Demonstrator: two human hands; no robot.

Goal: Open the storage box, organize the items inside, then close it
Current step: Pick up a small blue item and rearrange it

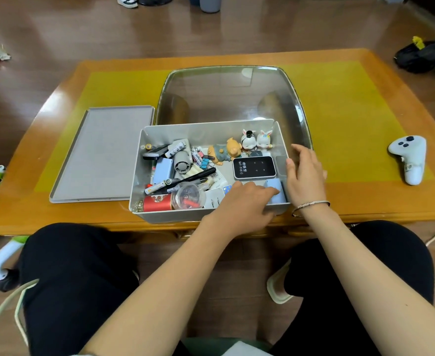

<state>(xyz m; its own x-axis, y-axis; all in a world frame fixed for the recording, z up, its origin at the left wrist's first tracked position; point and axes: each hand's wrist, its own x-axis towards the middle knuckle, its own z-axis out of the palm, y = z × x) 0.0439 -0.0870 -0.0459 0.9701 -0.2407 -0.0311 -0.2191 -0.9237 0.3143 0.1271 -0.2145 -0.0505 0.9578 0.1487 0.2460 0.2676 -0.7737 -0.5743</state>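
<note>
The grey storage box (206,132) stands open at the table's near edge, its clear lid (232,93) tipped up behind it. Inside lie several small items: a black Wi-Fi device (253,167), rabbit figurines (256,140), a red can (157,202), a clear round container (188,195), a black pen (193,177) and a small fan (181,161). My left hand (244,201) reaches into the front right corner, palm down, fingers touching a light blue box (275,192). My right hand (306,173) rests on the box's right wall, fingers relaxed, thumb inside.
A flat grey tray (103,155) lies on the wooden table (365,201) to the left of the box. A white controller (409,158) sits at the table's right end. My knees are under the near edge. A black bag (419,56) lies on the floor at far right.
</note>
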